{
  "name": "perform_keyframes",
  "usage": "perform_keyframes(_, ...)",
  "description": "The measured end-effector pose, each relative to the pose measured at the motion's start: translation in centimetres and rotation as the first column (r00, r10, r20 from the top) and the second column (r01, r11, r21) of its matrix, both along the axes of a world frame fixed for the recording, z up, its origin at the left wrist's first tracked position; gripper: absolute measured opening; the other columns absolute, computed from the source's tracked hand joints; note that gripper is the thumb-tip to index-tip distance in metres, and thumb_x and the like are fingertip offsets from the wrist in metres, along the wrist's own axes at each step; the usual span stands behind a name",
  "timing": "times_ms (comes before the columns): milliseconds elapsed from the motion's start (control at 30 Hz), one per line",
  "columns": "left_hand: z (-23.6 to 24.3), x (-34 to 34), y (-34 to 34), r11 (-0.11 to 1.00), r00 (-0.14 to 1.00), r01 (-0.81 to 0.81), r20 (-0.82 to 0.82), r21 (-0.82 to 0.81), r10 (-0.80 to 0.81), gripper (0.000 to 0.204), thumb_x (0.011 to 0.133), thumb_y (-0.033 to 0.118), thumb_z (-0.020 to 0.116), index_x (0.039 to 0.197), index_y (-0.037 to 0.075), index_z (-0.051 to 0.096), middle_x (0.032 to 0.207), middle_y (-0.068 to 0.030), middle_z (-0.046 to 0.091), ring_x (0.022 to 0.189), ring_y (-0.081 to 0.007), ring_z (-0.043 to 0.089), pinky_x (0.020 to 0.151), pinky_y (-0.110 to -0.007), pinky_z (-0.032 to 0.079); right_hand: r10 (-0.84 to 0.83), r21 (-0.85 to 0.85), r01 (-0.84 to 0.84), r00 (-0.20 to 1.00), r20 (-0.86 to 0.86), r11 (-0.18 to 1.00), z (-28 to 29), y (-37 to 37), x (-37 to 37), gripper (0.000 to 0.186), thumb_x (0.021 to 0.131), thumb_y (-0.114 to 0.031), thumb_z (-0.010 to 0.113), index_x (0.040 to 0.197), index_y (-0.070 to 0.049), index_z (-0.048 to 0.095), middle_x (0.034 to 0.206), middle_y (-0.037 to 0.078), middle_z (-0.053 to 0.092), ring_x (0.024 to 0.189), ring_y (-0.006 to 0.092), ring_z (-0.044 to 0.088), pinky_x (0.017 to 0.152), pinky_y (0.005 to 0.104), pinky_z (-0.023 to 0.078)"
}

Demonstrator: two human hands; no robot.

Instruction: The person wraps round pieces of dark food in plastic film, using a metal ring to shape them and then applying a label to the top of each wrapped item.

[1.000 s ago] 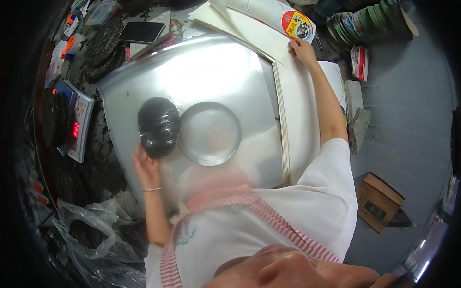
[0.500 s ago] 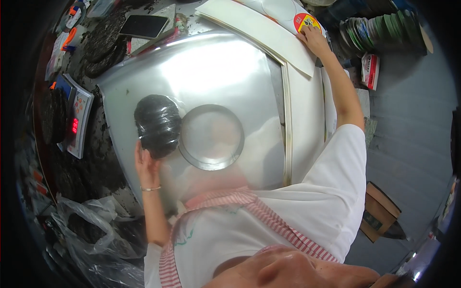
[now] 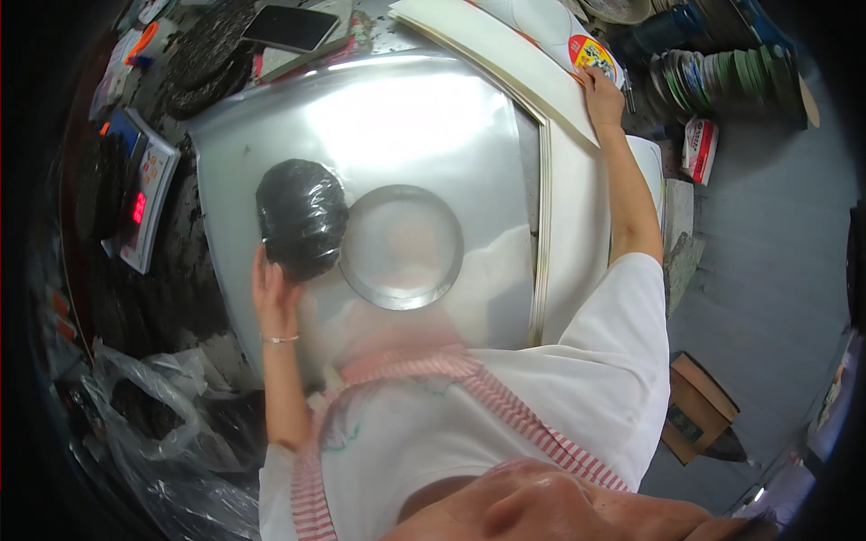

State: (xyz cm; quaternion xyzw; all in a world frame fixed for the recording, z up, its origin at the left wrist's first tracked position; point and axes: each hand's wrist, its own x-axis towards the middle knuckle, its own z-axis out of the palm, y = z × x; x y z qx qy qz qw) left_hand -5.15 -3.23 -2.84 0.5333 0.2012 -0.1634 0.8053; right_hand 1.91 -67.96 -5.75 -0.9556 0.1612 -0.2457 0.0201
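A dark lump in clear wrap [image 3: 301,216] lies over a shiny plastic sheet [image 3: 225,162], beside a shallow round metal ring [image 3: 352,248]. My left hand [image 3: 278,299] holds the lump by its lower-left edge, fingertips partly hidden by it. At upper right my right hand [image 3: 603,99] has its fingers closed on the edge of white card sheets [image 3: 496,59], beside a round red-and-yellow label [image 3: 586,52] on white paper. A long stack of white sheets [image 3: 568,234] runs down the right of the plastic.
A digital scale [image 3: 152,198], a plastic bag [image 3: 135,433] and dark slabs [image 3: 203,59] are at left. A phone [image 3: 290,27] is at the back. Stacked green discs [image 3: 731,86], a red-and-white packet [image 3: 699,149], a stone block [image 3: 681,261] and, lower, a cardboard box [image 3: 699,401] are at right.
My left hand and the wrapped lump have shifted slightly upward beside the ring. My right hand has moved along the white sheets, whose raised flap has shifted. The view has shifted slightly.
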Motion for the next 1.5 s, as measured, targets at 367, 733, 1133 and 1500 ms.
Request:
perform_keyframes(367, 5.4, -0.7, -2.0, 0.94, 0.933, 0.227, 0.22, 0.253, -0.285, 0.065, 0.084, 0.005, 0.065, 0.143, 0.006, 0.037, 0.131, -0.01, 0.044, 0.117, -0.0175, 0.049, 0.101, -0.031, 0.04, 0.089, 0.428, -0.061, 0.995, -0.045, 0.902, 14.0, 20.0, -9.3, 0.017, 0.095, -0.012, 0.049, 0.108, -0.004, 0.056, 0.096, 0.018, 0.066, 0.088, 0.0328, 0.065, 0.074, 0.0402, 0.05)
perform_keyframes(733, 4.8, -0.4, -2.1, 0.946, 0.922, 0.245, 0.251, 0.212, -0.295, 0.062, 0.087, 0.012, 0.066, 0.142, 0.01, 0.04, 0.126, -0.008, 0.045, 0.109, -0.014, 0.052, 0.097, -0.027, 0.042, 0.837, 0.35, -0.795, 0.545, 0.053, 0.496, 10.0, 40.9, -12.5, 0.034, 0.081, -0.001, 0.059, 0.115, -0.005, 0.06, 0.128, 0.021, 0.054, 0.12, 0.0399, 0.051, 0.104, 0.0471, 0.036)
perform_keyframes(1133, 7.4, 7.1, 7.2, 0.72, 0.802, -0.212, 0.538, 0.661, -0.259, 0.036, 0.084, 0.018, 0.067, 0.117, 0.004, 0.059, 0.095, -0.0036, 0.063, 0.085, -0.0182, 0.06, 0.076, -0.034, 0.051, 0.665, 0.397, -0.628, 0.744, 0.056, 0.669, 10.2, 41.8, -9.2, 0.062, 0.084, -0.031, 0.065, 0.138, -0.009, 0.044, 0.15, 0.025, 0.02, 0.139, 0.0391, 0.022, 0.109, 0.0613, 0.012)
perform_keyframes(1500, 1.7, -6.8, -1.0, 0.308, -0.001, 0.245, 0.318, 0.919, -0.948, 0.014, 0.071, 0.016, 0.069, 0.082, 0.012, 0.061, 0.097, -0.0071, 0.058, 0.102, -0.0267, 0.055, 0.091, -0.039, 0.043, 0.599, 0.346, -0.499, 0.736, -0.314, 0.795, 7.9, 38.5, -21.8, 0.017, 0.084, -0.015, 0.065, 0.101, -0.012, 0.065, 0.119, 0.004, 0.058, 0.127, 0.0277, 0.044, 0.108, 0.0623, 0.015)
